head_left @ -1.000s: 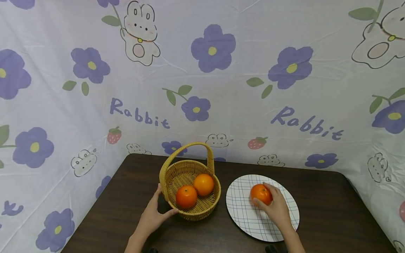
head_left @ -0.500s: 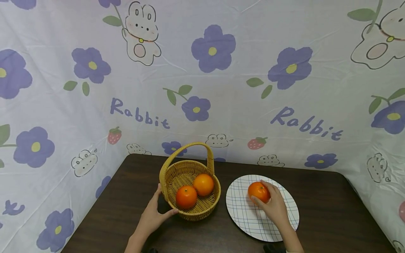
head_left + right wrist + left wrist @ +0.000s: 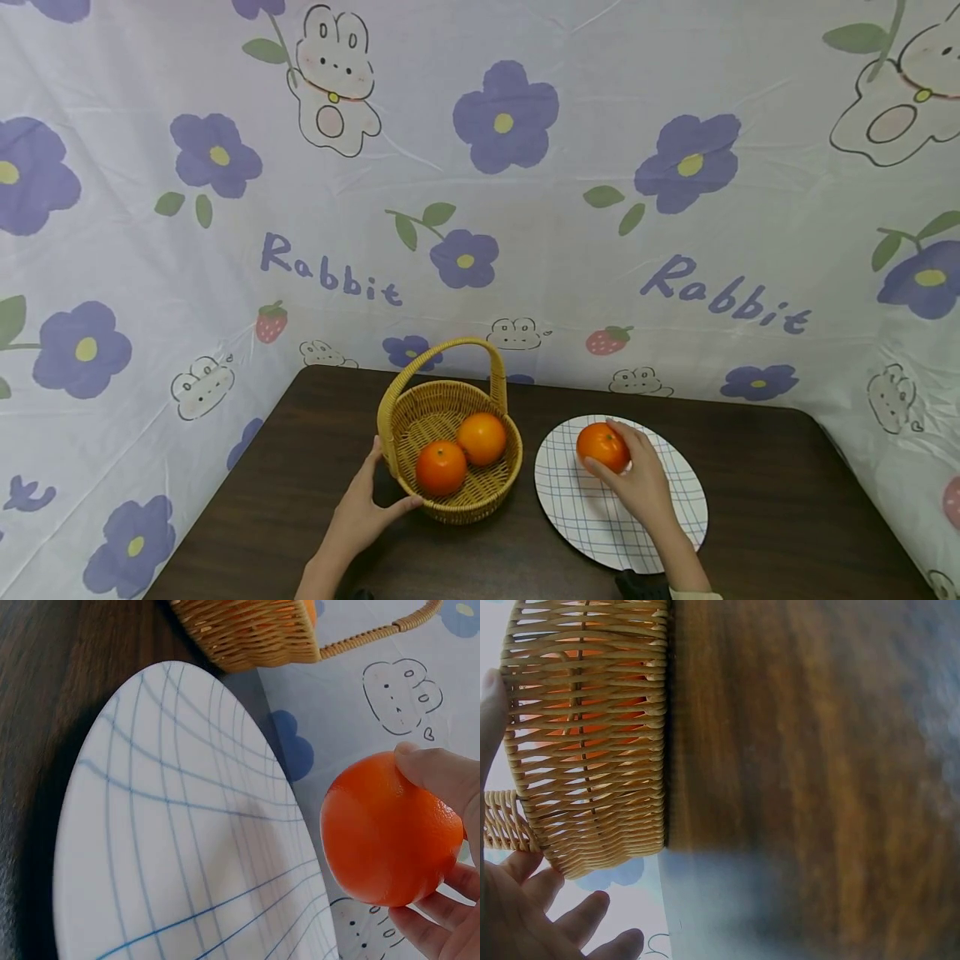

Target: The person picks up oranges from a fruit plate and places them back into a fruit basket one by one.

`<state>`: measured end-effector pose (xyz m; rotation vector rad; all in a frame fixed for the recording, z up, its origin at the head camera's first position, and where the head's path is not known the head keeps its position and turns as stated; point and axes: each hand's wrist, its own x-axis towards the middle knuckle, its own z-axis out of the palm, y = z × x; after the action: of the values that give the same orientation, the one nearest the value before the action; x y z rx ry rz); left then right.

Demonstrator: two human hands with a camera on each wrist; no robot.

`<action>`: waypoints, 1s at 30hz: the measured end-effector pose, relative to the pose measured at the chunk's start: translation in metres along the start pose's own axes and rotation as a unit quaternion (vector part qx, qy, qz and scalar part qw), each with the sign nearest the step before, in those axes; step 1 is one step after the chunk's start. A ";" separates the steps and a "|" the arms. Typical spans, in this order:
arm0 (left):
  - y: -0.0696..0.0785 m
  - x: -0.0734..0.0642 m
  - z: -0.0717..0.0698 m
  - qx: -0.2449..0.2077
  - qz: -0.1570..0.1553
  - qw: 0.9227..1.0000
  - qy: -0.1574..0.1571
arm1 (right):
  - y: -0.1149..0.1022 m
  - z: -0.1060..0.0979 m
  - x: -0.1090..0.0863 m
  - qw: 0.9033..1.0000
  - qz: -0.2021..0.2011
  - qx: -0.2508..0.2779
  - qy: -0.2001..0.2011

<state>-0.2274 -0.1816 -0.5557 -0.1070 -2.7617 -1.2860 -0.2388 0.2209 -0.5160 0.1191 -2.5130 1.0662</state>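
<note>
An orange [image 3: 603, 447] is gripped between the thumb and fingers of my right hand [image 3: 647, 482]. In the right wrist view this orange [image 3: 391, 829] hangs above the plate surface, with a gap under it. The round white plate [image 3: 600, 529] has blue grid lines. My left hand [image 3: 363, 510] rests on the near left side of a woven basket [image 3: 468, 512], thumb at the rim and fingers spread near the handle's base. In the left wrist view, fingertips touch the basket wall [image 3: 592, 780]. Two more oranges, one [image 3: 441, 467] in front of the other [image 3: 482, 438], lie inside.
The dark wooden table [image 3: 285, 467] carries the basket at centre left and the plate to its right. A tall arched handle [image 3: 450, 343] stands over the basket. Patterned cloth [image 3: 540, 242] hangs behind the table.
The right hand has moved left and away from me, lifting the orange off its earlier spot on the plate. The left hand and basket have stayed put.
</note>
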 end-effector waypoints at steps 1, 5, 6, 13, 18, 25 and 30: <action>0.000 0.000 0.000 0.000 -0.001 1.000 0.000 | -0.001 0.000 0.001 1.000 -0.001 0.002 -0.001; -0.001 0.000 0.000 -0.001 0.000 1.000 0.002 | -0.006 0.001 0.003 1.000 -0.003 0.005 -0.005; -0.001 0.000 0.001 -0.001 0.001 1.000 0.003 | -0.007 0.002 0.004 1.000 -0.004 0.006 -0.006; -0.002 0.000 0.000 -0.001 0.000 1.000 -0.001 | -0.018 0.003 0.006 1.000 -0.016 0.007 -0.008; -0.001 0.000 -0.001 -0.001 -0.003 1.000 -0.007 | -0.025 0.006 0.008 1.000 -0.025 0.007 -0.009; 0.001 -0.001 -0.002 0.001 -0.007 1.000 -0.007 | -0.037 0.009 0.010 0.999 -0.035 0.013 -0.013; 0.001 -0.001 -0.002 0.000 -0.008 1.000 -0.009 | -0.045 0.011 0.011 0.999 -0.044 0.017 -0.017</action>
<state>-0.2263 -0.1822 -0.5536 -0.0962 -2.7826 -1.2949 -0.2424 0.1830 -0.4883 0.2569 -2.4945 1.0812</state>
